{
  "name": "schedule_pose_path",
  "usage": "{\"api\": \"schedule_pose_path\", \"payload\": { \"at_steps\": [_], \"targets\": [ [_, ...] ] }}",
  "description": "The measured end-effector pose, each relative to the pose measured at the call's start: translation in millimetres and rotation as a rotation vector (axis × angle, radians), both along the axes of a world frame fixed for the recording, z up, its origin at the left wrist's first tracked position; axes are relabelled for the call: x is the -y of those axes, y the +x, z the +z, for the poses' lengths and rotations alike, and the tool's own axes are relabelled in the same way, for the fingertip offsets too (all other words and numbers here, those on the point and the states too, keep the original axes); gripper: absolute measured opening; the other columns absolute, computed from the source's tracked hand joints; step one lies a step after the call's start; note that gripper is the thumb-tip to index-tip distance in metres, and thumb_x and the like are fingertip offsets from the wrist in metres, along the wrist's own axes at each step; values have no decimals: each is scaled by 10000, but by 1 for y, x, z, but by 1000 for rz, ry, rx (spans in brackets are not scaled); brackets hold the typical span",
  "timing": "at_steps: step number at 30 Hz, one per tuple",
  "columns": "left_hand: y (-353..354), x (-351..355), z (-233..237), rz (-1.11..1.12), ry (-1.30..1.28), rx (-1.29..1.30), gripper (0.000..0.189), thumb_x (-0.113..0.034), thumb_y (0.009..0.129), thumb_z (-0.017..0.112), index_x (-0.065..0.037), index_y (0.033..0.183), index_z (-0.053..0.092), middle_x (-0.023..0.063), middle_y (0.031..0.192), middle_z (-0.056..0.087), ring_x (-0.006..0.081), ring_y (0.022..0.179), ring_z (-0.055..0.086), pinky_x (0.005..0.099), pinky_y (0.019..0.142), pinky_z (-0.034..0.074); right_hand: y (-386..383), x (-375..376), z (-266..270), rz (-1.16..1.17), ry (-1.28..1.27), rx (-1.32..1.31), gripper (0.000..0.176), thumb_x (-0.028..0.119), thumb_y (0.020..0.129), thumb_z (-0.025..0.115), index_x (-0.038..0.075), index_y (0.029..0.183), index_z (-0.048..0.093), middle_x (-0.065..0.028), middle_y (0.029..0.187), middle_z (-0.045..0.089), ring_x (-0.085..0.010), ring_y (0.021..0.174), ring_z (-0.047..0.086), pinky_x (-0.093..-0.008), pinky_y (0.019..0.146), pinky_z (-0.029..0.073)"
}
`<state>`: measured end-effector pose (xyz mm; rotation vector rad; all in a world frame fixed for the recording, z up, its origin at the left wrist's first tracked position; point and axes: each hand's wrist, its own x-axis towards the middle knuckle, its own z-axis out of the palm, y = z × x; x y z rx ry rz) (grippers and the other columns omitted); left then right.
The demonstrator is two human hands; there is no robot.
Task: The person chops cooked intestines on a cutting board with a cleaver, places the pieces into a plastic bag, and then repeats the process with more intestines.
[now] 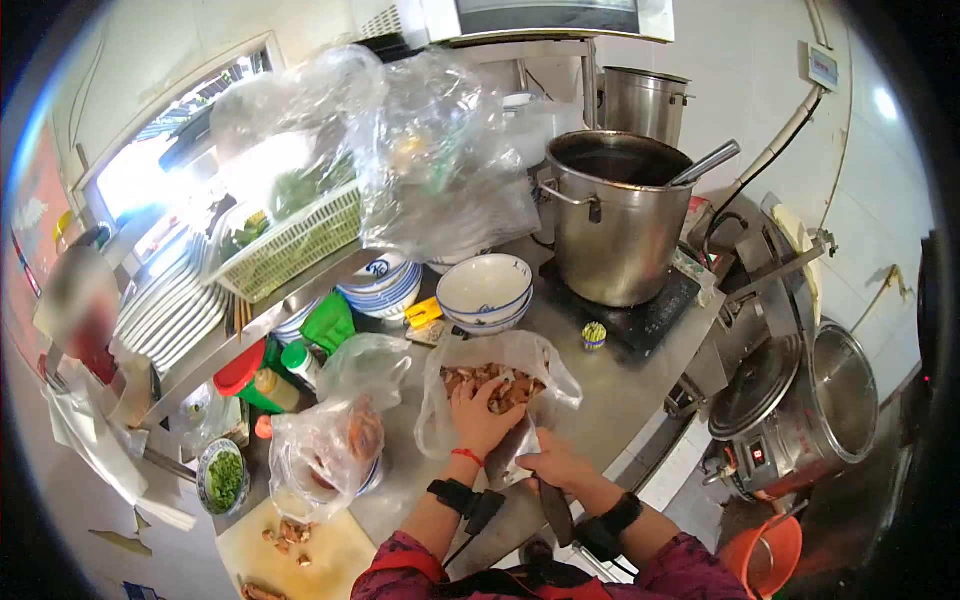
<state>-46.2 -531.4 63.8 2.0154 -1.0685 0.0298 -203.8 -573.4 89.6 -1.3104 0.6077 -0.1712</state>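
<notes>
My left hand (485, 412) rests with fingers spread on a heap of brown chopped pieces (520, 384), which look like cooked meat. The heap lies in an opened clear plastic bag (432, 420) on the steel counter. My right hand (555, 466) is closed around a cleaver (554, 512) just to the right. Its dark handle end points toward me, and the pale blade reaches up-left to the bag's near edge, partly hidden. Left of the bag stands another plastic bag (310, 455) with reddish contents. A cutting board (335, 560) at the lower left carries several brown pieces.
Behind the bag are stacked bowls (485, 285) and a large steel pot (620, 240) on a black cooktop. A bowl of chopped greens (224, 478) stands at left, below a shelf with plates (175, 300) and a basket (290, 245). An orange bucket (765, 555) sits lower right.
</notes>
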Motion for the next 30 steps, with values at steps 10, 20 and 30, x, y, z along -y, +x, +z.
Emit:
{"api": "schedule_pose_path", "payload": {
  "at_steps": [10, 20, 30],
  "targets": [
    [81, 57, -38, 252, -80, 169, 387, -263, 726, 662, -59, 1052, 614, 215, 1143, 517, 374, 1067, 448, 443, 917, 363, 17, 52, -10, -184, 12, 41, 365, 30, 770, 593, 18, 1101, 439, -86, 745, 576, -146, 457, 527, -276, 381, 427],
    [30, -32, 32, -180, -92, -58, 220, -66, 818, 579, -39, 1034, 614, 156, 1104, 587, 285, 1067, 548, 334, 890, 435, -45, 46, 7, 30, 42, 31, 415, -22, 737, 533, -3, 1139, 433, -80, 770, 566, -141, 450, 510, -280, 389, 416],
    [17, -293, 4, 655, -263, 61, 225, -32, 701, 629, -33, 915, 562, 116, 938, 566, 284, 872, 540, 352, 804, 438, -21, -36, -36, 737, -685, -57, 294, 107, 798, 549, 34, 1080, 510, -130, 770, 585, -238, 587, 575, -346, 540, 471]
  ]
}}
